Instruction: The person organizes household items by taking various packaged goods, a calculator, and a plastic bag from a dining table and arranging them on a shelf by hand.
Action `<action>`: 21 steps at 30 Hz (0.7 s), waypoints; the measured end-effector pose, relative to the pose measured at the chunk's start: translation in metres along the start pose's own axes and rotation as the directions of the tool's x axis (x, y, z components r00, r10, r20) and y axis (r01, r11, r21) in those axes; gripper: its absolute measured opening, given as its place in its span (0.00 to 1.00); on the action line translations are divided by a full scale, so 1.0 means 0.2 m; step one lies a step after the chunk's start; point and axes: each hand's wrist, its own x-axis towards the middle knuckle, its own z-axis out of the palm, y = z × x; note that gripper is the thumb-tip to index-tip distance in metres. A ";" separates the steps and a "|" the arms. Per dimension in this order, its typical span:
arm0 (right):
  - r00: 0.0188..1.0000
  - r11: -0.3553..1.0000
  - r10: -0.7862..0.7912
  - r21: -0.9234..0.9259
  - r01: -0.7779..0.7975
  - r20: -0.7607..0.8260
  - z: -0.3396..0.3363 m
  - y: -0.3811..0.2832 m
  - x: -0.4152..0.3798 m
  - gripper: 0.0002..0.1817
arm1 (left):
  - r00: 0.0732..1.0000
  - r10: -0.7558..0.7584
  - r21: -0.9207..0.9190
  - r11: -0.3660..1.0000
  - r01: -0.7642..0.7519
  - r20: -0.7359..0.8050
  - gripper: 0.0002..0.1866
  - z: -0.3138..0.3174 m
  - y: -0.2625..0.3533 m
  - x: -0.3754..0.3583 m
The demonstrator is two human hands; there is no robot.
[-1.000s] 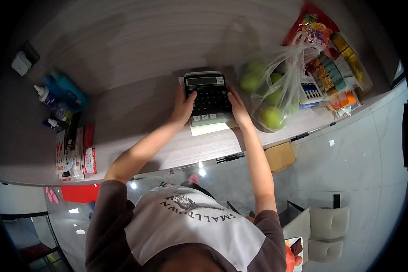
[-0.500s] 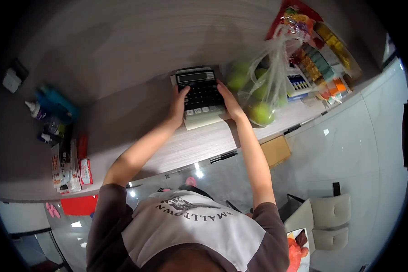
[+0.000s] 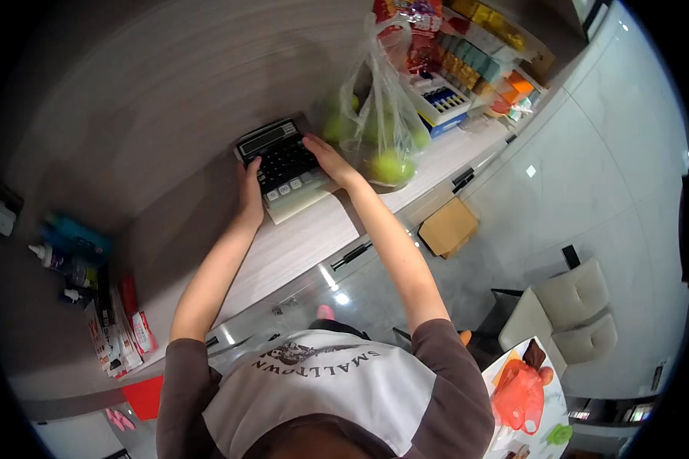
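A black calculator [image 3: 285, 158] with a grey display and a row of pale keys lies on the wooden counter, with a pale, flat edge showing below its keys. My left hand [image 3: 250, 190] grips its left side, thumb over the edge of the keys. On the opposite side my right hand [image 3: 330, 161] is closed round the right edge. Right of my right hand stands a clear plastic bag [image 3: 380, 92] with green round fruit [image 3: 391, 167] inside.
Battery packs [image 3: 445, 102], snack packets and small boxes sit at the counter's right end. Bottles [image 3: 78, 239] and printed packets [image 3: 115, 336] stand at the left. A cardboard box [image 3: 448, 227] is on the floor, near a chair [image 3: 563, 314] and a table with a red bag [image 3: 519, 394].
The view has turned and shifted, so the counter and its objects appear further left and tilted. Both hands keep their hold on the calculator.
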 end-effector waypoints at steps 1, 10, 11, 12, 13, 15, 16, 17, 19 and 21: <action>1.000 0.999 -0.020 0.046 0.021 -0.007 0.01 0.00 -0.05 0.38 | 1.000 -0.018 -0.036 0.999 0.018 0.019 0.25 -0.03 -0.01 0.03; 0.867 0.957 -0.274 -0.028 0.289 -0.417 0.12 0.14 -0.94 0.19 | 0.992 -0.001 0.263 0.964 -0.033 0.128 0.16 -0.22 0.07 -0.25; 0.841 0.956 -0.263 -0.013 0.292 -0.473 0.16 0.16 -1.06 0.17 | 0.978 -0.060 0.287 0.958 0.000 0.199 0.14 -0.26 0.09 -0.30; 0.813 0.963 -0.222 0.011 0.270 -0.538 0.19 0.20 -1.17 0.15 | 0.975 -0.058 0.201 0.979 0.014 0.215 0.09 -0.25 0.12 -0.36; 0.781 0.968 -0.175 0.039 0.247 -0.599 0.24 0.24 -1.28 0.14 | 0.952 -0.094 0.124 0.990 0.059 0.291 0.09 -0.26 0.15 -0.40; 0.701 0.979 -0.059 0.095 0.178 -0.711 0.36 0.34 -1.48 0.13 | 0.887 -0.146 -0.022 0.985 0.173 0.437 0.08 -0.26 0.19 -0.47; 0.691 0.973 0.007 0.166 0.163 -0.723 0.40 0.42 -1.58 0.13 | 0.845 -0.155 -0.032 0.980 0.199 0.511 0.08 -0.24 0.24 -0.53; 0.676 0.960 0.069 0.233 0.154 -0.734 0.46 0.50 -1.68 0.13 | 0.817 -0.170 -0.054 0.970 0.239 0.551 0.09 -0.23 0.28 -0.60; 0.630 0.944 0.172 0.309 0.114 -0.757 0.59 0.62 -1.89 0.13 | 0.739 -0.208 -0.081 0.939 0.334 0.641 0.10 -0.19 0.34 -0.74; 0.574 0.932 0.251 0.355 0.074 -0.779 0.69 0.66 -2.08 0.14 | 0.671 -0.217 -0.071 0.925 0.374 0.709 0.14 -0.18 0.35 -0.83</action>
